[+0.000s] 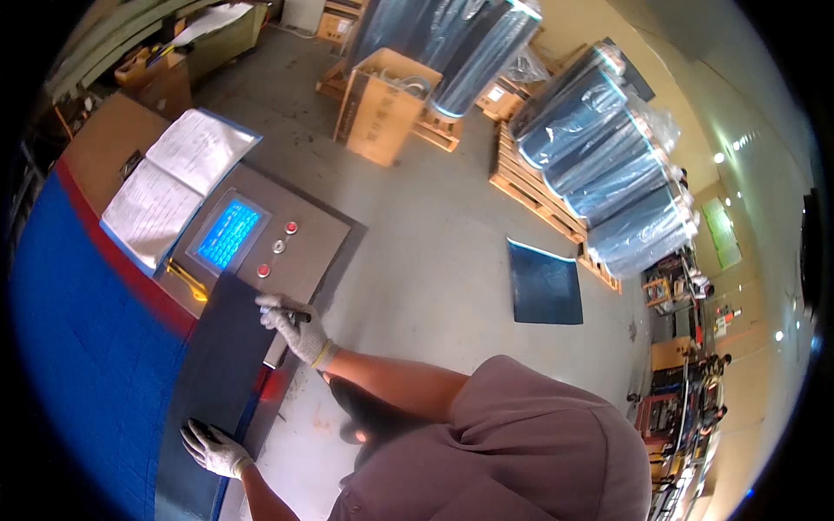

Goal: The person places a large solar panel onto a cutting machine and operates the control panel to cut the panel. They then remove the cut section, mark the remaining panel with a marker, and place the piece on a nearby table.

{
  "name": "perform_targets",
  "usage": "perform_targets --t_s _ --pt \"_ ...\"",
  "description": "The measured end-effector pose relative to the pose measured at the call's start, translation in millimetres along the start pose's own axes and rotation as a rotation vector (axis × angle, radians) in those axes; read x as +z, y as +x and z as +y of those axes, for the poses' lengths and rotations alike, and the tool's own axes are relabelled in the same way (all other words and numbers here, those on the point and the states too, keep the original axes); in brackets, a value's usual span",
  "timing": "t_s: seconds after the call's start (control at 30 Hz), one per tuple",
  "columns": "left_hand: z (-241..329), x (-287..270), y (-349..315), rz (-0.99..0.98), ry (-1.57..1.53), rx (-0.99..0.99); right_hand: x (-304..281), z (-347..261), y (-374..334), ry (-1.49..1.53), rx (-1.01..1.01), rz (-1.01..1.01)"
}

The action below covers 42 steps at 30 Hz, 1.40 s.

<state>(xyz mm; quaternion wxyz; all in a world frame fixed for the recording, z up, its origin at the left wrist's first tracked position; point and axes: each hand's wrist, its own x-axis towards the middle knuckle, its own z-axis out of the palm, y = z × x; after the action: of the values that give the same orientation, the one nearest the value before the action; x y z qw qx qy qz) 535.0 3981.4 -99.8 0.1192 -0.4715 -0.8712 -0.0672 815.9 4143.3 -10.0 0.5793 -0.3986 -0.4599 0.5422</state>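
Observation:
A dark, flat strip of sheet material (208, 356) lies along the edge of the blue-topped table. On its lower part rests my left hand (215, 449), in a pale knitted glove, palm down with the fingers stretched out. My right hand (295, 330), gloved the same way, is closed around a slim black pen-like tool (302, 318) over the strip's right edge. Just beyond this hand is a metal control panel (304, 208) with a lit blue screen (228, 234) and several round buttons. A yellow-handled tool (188, 280) lies beside the screen.
An open notebook (178, 178) with written pages lies past the screen. The blue table surface (78, 347) spreads left. On the floor are a dark sheet (546, 285), a cardboard box (382, 108) and wooden pallets (534, 187) bearing plastic-wrapped rolls (599, 148). Crowded shelving (682, 382) stands at right.

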Motion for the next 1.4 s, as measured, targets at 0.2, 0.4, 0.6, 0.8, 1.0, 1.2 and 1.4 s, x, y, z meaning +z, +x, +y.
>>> perform_targets --t_s 0.2,0.4,0.6,0.8,1.0,1.2,1.4 --pt "0.7 -1.4 0.9 0.018 -0.081 -0.028 -11.4 -10.4 -13.0 -0.022 0.018 -0.021" --pt "18.1 -30.9 10.1 -0.015 -0.131 -0.066 -22.1 -9.4 -31.1 -0.314 -0.055 0.033" --pt "4.3 -12.5 9.4 -0.015 -0.087 -0.108 -8.1 19.9 -47.5 -0.498 -0.018 -0.020" --pt "1.1 -7.8 7.3 -0.030 -0.119 -0.115 14.3 51.8 -59.9 -0.314 0.069 -0.083" --pt "1.1 -11.6 9.5 -0.055 -0.095 -0.116 51.5 64.3 -58.4 -0.413 0.059 -0.286" --pt "-3.3 -8.0 11.3 -0.037 -0.138 -0.094 76.2 89.0 -60.5 -0.503 -0.082 -0.422" --pt "-4.0 -7.8 9.7 -0.062 -0.132 -0.112 81.0 107.4 -63.1 -0.574 -0.256 -0.444"
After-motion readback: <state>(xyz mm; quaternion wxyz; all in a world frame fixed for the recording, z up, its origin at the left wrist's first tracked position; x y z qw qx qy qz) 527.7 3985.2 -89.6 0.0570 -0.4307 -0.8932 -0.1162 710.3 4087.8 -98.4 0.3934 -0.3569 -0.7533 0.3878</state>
